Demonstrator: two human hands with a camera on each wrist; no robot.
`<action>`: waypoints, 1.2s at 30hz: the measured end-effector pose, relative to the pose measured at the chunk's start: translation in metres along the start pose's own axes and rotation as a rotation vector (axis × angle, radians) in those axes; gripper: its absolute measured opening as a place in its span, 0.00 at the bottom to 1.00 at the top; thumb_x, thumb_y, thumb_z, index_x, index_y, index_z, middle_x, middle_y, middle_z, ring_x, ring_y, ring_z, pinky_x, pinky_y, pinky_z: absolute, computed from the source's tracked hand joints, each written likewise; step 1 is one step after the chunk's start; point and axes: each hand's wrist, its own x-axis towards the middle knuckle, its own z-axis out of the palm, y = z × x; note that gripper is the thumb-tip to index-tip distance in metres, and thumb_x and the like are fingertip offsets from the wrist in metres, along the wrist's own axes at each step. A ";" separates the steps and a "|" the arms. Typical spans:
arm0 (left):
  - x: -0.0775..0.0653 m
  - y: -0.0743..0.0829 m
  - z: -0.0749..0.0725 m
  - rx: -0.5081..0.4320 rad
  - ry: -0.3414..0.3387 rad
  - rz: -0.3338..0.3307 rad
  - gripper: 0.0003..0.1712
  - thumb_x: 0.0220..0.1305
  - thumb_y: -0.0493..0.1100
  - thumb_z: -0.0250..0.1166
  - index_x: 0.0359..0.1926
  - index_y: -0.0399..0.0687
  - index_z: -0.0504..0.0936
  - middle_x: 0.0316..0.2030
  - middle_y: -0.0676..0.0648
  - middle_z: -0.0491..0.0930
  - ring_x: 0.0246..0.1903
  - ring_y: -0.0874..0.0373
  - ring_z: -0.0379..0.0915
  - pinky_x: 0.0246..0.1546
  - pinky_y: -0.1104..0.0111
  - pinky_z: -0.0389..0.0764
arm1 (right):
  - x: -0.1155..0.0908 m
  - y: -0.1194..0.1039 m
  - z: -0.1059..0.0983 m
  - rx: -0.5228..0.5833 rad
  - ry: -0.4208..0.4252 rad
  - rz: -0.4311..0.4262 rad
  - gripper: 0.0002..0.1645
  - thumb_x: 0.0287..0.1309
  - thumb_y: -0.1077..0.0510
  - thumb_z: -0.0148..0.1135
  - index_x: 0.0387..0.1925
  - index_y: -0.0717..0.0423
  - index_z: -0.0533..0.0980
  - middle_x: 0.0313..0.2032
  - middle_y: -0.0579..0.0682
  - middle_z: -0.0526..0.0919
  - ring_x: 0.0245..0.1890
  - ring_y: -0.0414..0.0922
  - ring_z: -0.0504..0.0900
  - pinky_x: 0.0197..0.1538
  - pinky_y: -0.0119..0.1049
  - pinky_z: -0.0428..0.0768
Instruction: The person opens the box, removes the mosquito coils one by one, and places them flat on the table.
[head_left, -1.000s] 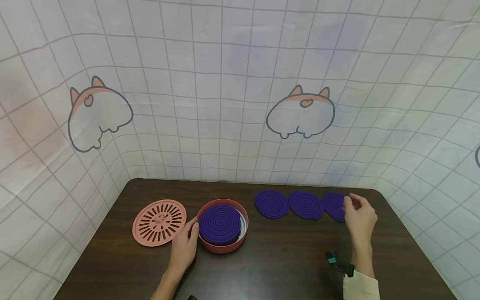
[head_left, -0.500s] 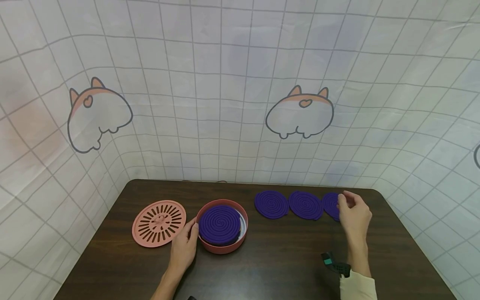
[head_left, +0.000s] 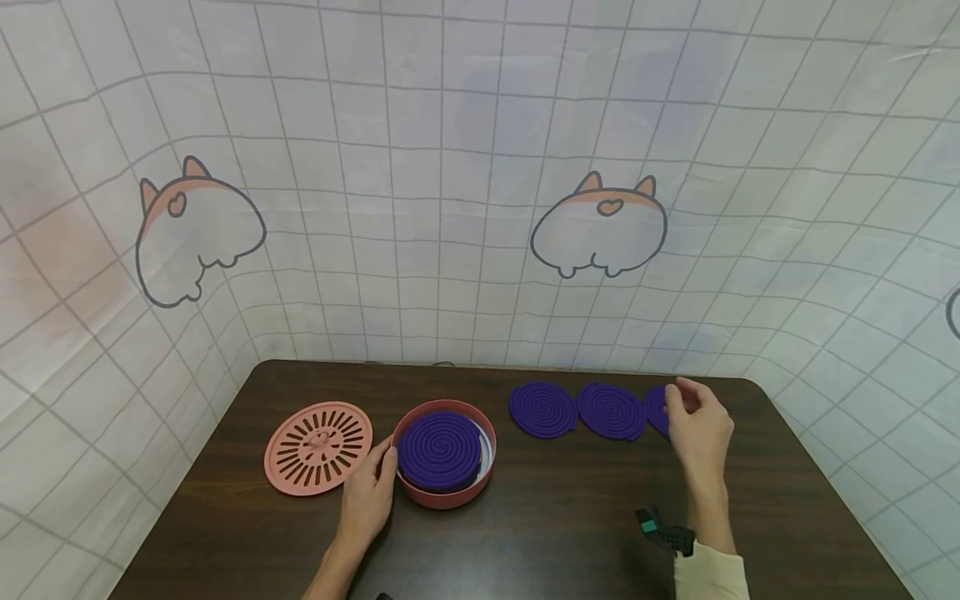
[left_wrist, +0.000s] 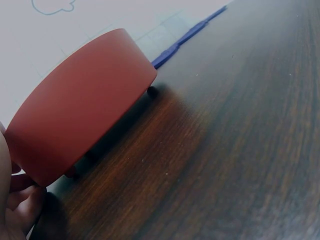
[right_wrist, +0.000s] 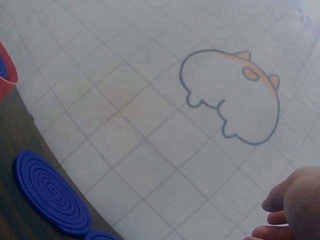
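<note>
My left hand (head_left: 367,492) grips the left side of a round red box (head_left: 446,500); in the left wrist view its fingers reach low on the wall of the box (left_wrist: 85,100). Purple spiral mosquito coils (head_left: 438,450) fill the box, with something white showing at their right edge. My right hand (head_left: 701,429) hovers over the rightmost loose coil (head_left: 655,408) and hides much of it, its fingers loosely curled and nothing visible in them. Left of that coil lie two more, a middle coil (head_left: 611,410) and a left coil (head_left: 543,409).
A pink slotted lid (head_left: 318,447) lies flat left of the box, close to my left hand. Along the back edge of the dark wooden table (head_left: 555,533) hangs a white checked cloth (head_left: 450,208) with dog drawings.
My right hand has drifted left and slightly back, covering more of the rightmost coil's right side. The left hand and the box stay where they were.
</note>
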 end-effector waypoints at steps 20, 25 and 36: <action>0.000 -0.001 0.000 -0.003 -0.002 0.000 0.24 0.79 0.50 0.50 0.64 0.43 0.78 0.58 0.41 0.82 0.59 0.44 0.79 0.58 0.48 0.78 | -0.008 -0.022 0.004 0.046 -0.032 -0.080 0.18 0.67 0.55 0.61 0.50 0.64 0.82 0.40 0.63 0.88 0.23 0.16 0.74 0.25 0.15 0.72; 0.000 -0.001 -0.001 -0.002 0.000 -0.006 0.24 0.78 0.50 0.51 0.64 0.43 0.78 0.58 0.40 0.82 0.59 0.44 0.79 0.58 0.47 0.78 | -0.010 -0.028 0.004 0.051 -0.032 -0.092 0.18 0.66 0.55 0.61 0.50 0.64 0.82 0.40 0.63 0.89 0.22 0.14 0.73 0.26 0.14 0.71; 0.001 -0.001 0.000 0.000 0.002 -0.014 0.24 0.78 0.51 0.52 0.64 0.44 0.79 0.58 0.41 0.82 0.59 0.45 0.79 0.58 0.48 0.79 | -0.017 -0.040 0.008 0.038 -0.068 -0.130 0.18 0.67 0.55 0.61 0.52 0.63 0.82 0.42 0.60 0.88 0.26 0.15 0.73 0.29 0.12 0.72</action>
